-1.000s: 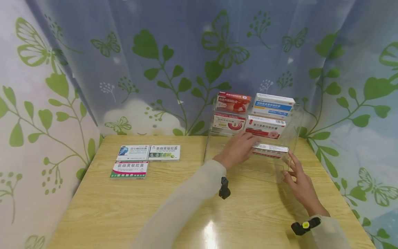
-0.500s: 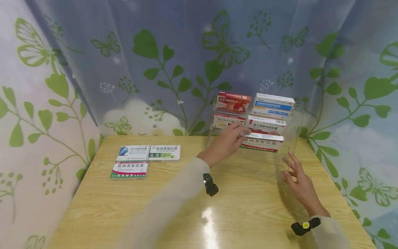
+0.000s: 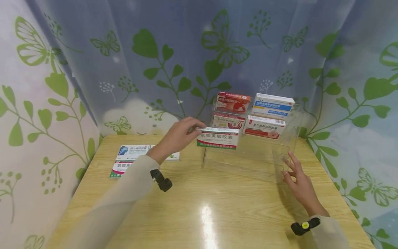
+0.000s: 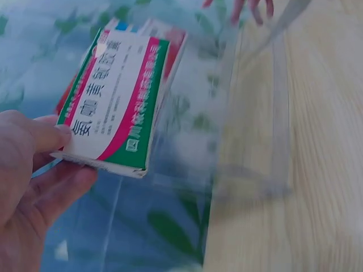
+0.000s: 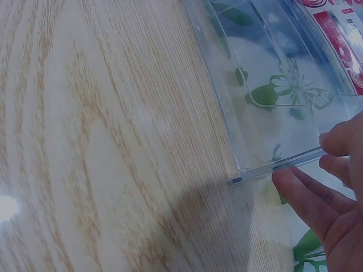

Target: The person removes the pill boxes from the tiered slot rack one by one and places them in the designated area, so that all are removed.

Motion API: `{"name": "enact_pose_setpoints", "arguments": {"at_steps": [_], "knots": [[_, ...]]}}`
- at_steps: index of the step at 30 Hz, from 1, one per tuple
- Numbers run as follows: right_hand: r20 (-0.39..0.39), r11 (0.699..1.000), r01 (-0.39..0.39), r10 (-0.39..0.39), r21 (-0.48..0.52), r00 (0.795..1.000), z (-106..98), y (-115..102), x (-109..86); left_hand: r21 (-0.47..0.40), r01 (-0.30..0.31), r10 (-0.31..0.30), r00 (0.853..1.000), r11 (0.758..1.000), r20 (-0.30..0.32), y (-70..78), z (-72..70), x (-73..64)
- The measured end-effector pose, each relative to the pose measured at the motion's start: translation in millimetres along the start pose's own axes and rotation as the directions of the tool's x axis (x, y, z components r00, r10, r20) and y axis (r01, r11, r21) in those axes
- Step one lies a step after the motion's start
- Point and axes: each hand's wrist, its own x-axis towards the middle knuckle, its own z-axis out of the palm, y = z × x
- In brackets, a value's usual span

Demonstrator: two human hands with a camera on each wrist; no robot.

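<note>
My left hand [image 3: 177, 138] pinches a white medicine box [image 3: 217, 139] with green and magenta bands by its left end. The box is held up in front of the left part of a clear acrylic display rack [image 3: 281, 164]. Seen from the left wrist, thumb and fingers lie on opposite faces of this medicine box [image 4: 116, 96]. My right hand [image 3: 300, 183] grips the rack's right side near its lower front. In the right wrist view, the rack's side edge [image 5: 266, 169] passes between the thumb and fingers of the right hand [image 5: 334, 198].
On the rack's upper tiers stand a red box [image 3: 233, 103], a blue-and-white box [image 3: 273, 106], a red-ringed box [image 3: 228, 121] and a white-and-red box [image 3: 264, 127]. Three more boxes, including a blue-and-white one [image 3: 135, 152], lie at the left of the wooden table [image 3: 242, 211], partly behind the left arm.
My left hand has lifted the green-and-magenta medicine box off the rack's lower right tier and carried it left. My right hand has stayed at the rack's side.
</note>
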Motion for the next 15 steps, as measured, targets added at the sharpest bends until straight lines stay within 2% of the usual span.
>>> {"name": "enact_pose_setpoints", "arguments": {"at_steps": [3,6,10,15], "knots": [[0.005,1.000,-0.008,0.008,0.002,1.000,1,0,-0.4,0.011,0.056,-0.056,0.998,0.998,0.012,-24.3,-16.3,-19.0],[0.004,1.000,-0.009,0.009,-0.004,1.000,0,-1,-0.2,0.012,0.111,-0.112,0.993,0.994,0.025,-47.0,-26.3,-38.3],[-0.007,1.000,-0.004,0.004,-0.011,1.000,-1,0,0.7,0.037,0.186,-0.188,0.981,0.982,0.044,-72.2,-30.0,-60.8],[-0.002,1.000,-0.009,0.009,-0.006,1.000,0,0,0.2,0.049,0.247,-0.251,0.963,0.968,0.095,-101.9,-26.5,-86.3]]}}
